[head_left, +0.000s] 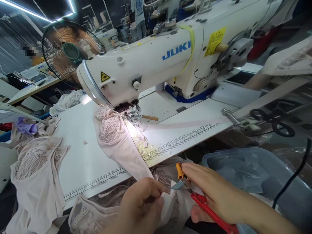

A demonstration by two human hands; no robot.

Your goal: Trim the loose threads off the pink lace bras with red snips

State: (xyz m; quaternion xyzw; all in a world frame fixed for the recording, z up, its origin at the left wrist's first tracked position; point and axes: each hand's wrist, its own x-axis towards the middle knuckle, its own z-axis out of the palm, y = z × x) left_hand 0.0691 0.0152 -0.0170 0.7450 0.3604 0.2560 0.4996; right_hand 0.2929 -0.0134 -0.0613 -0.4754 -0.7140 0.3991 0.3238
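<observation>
In front of the table edge, my left hand [142,203] pinches the edge of pale pink bra fabric [167,204] between thumb and fingers. My right hand [212,187] grips scissors [212,213] with one red and one orange handle. The scissor blades lie at the fabric, close beside my left fingertips; whether they are cutting cannot be made out. Beyond them, a pale pink lace bra [112,130] lies by the needle of a white sewing machine [146,61], its band running down towards my left hand. More lace pieces hang below the table edge.
Ruler markings run along the front of the white table [83,165], with fabric scraps near the needle. Stacked bras [36,162] hang at left. A fan [70,52] stands behind. At right are a translucent bin [234,162] and black-handled scissors [273,120]. A person [140,16] stands far back.
</observation>
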